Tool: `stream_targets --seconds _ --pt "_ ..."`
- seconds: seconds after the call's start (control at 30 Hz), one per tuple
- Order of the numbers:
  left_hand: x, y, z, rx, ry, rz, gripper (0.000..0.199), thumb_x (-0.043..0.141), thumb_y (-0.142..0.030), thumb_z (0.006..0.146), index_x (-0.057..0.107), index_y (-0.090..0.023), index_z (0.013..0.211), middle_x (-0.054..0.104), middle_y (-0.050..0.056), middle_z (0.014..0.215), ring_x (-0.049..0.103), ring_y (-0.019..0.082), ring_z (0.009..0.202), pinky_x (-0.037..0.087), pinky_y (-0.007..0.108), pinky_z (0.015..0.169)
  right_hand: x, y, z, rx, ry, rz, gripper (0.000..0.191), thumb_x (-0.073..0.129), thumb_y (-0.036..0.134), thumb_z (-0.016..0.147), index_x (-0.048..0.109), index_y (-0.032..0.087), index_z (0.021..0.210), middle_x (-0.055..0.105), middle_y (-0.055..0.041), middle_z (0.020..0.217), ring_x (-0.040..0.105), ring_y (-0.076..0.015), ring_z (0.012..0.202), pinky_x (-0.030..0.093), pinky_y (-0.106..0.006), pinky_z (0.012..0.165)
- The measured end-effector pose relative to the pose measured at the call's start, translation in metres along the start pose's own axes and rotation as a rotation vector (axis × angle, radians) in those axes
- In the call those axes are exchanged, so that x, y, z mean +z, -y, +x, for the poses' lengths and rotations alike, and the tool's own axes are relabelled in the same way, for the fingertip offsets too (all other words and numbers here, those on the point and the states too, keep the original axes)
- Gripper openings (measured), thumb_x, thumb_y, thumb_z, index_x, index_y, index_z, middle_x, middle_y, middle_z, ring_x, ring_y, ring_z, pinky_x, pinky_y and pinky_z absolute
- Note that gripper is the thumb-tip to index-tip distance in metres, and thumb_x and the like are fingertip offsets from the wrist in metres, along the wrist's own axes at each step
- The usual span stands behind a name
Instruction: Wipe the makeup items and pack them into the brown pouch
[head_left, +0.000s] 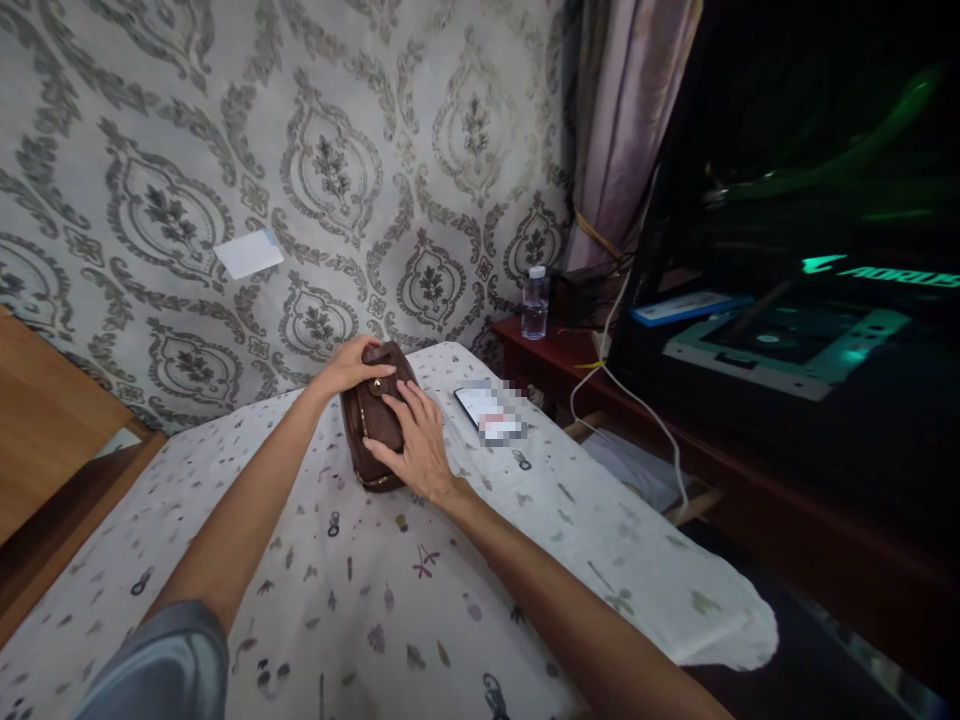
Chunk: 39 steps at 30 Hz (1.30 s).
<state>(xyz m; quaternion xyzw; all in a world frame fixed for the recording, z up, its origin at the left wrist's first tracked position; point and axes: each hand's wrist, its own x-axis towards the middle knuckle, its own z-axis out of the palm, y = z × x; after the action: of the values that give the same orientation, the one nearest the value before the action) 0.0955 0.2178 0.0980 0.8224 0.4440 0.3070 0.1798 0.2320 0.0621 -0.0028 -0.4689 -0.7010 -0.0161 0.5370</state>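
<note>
A small brown leather bag [367, 440] stands on the white patterned cloth [375, 600] that covers a table. My left hand [351, 367] grips the top far edge of the bag, fingers curled over it. My right hand [417, 440] lies flat against the bag's near right side, fingers spread and pressing on it. A small round clasp shows on the bag's front between the two hands.
A phone [489, 412] lies on the cloth just right of the bag. A clear water bottle [535, 303] stands on a dark red shelf [570, 350] beyond. A computer case with green lights [810, 250] and a white cable [637, 400] fill the right. Patterned wallpaper is behind.
</note>
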Motion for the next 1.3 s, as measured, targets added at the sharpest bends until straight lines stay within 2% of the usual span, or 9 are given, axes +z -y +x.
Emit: stream_targets --seconds 0.13,0.33,0.43,0.5,0.6,0.7,0.83,1.1,1.3 --pt "0.003 0.007 -0.001 -0.007 -0.062 0.042 0.047 0.079 -0.047 0.064 0.069 -0.019 0.1 0.068 0.004 0.093 0.06 0.023 0.089 0.046 0.032 0.079 0.002 -0.002 -0.003 0.001 -0.043 0.056 0.074 0.06 0.055 0.086 0.04 0.015 0.146 0.04 -0.0177 0.154 0.032 -0.0309 0.147 0.028 -0.053 0.119" --pt "0.002 0.002 -0.001 0.009 -0.118 0.075 0.038 0.07 -0.048 0.072 0.072 -0.017 0.093 0.068 0.002 0.083 0.058 0.021 0.082 0.044 0.031 0.076 0.01 -0.009 -0.009 0.056 -0.101 0.101 0.08 0.058 0.053 0.088 0.026 0.015 0.151 0.029 -0.0206 0.158 0.026 -0.0317 0.149 0.028 -0.056 0.12" --pt "0.005 -0.008 0.004 0.037 -0.118 0.064 0.035 0.071 -0.045 0.071 0.073 -0.018 0.093 0.068 0.001 0.084 0.058 0.02 0.082 0.042 0.029 0.076 0.013 -0.012 -0.011 0.066 -0.086 0.109 0.08 0.058 0.056 0.088 0.027 0.017 0.151 0.026 -0.0205 0.159 0.024 -0.0332 0.15 0.027 -0.058 0.119" --pt "0.008 -0.013 0.008 0.04 -0.118 0.051 0.028 0.07 -0.041 0.07 0.073 -0.017 0.085 0.066 -0.001 0.076 0.055 0.018 0.075 0.04 0.027 0.071 0.015 -0.013 -0.012 0.059 -0.09 0.123 0.077 0.058 0.055 0.089 0.029 0.018 0.15 0.026 -0.0199 0.159 0.024 -0.0327 0.15 0.027 -0.058 0.12" --pt "0.011 -0.018 0.013 0.016 -0.147 0.031 0.022 0.067 -0.039 0.072 0.066 -0.016 0.069 0.053 -0.004 0.06 0.046 0.014 0.063 0.033 0.026 0.061 0.015 -0.015 -0.012 0.048 -0.096 0.136 0.074 0.057 0.053 0.091 0.03 0.018 0.151 0.029 -0.0188 0.158 0.026 -0.031 0.149 0.028 -0.056 0.12" --pt "0.012 -0.019 0.016 -0.018 -0.201 0.009 0.024 0.064 -0.037 0.073 0.059 -0.017 0.062 0.044 -0.005 0.054 0.039 0.013 0.057 0.028 0.026 0.057 0.015 -0.015 -0.012 0.039 -0.1 0.131 0.073 0.056 0.052 0.092 0.029 0.019 0.152 0.031 -0.0181 0.157 0.027 -0.0302 0.148 0.028 -0.056 0.12" --pt "0.013 -0.018 0.018 -0.053 -0.237 -0.018 0.022 0.063 -0.035 0.072 0.057 -0.017 0.06 0.044 -0.005 0.054 0.037 0.012 0.056 0.026 0.026 0.057 0.016 -0.014 -0.012 0.02 -0.113 0.107 0.071 0.054 0.05 0.093 0.031 0.019 0.152 0.031 -0.0174 0.157 0.026 -0.0295 0.149 0.028 -0.054 0.121" --pt "0.011 -0.029 0.01 -0.052 -0.248 -0.074 0.021 0.067 -0.031 0.069 0.057 -0.017 0.056 0.044 -0.005 0.052 0.037 0.012 0.055 0.026 0.026 0.056 0.018 -0.016 -0.011 -0.012 -0.143 0.073 0.062 0.058 0.053 0.09 0.047 0.017 0.139 0.034 -0.0186 0.155 0.029 -0.0315 0.146 0.03 -0.057 0.118" --pt "0.01 -0.038 -0.007 -0.021 -0.189 -0.164 0.024 0.065 -0.036 0.07 0.057 -0.017 0.058 0.048 -0.004 0.055 0.041 0.012 0.056 0.03 0.025 0.056 0.02 -0.015 -0.01 0.012 -0.121 0.052 0.065 0.056 0.052 0.091 0.042 0.018 0.144 0.034 -0.0174 0.155 0.029 -0.0319 0.146 0.031 -0.057 0.118"
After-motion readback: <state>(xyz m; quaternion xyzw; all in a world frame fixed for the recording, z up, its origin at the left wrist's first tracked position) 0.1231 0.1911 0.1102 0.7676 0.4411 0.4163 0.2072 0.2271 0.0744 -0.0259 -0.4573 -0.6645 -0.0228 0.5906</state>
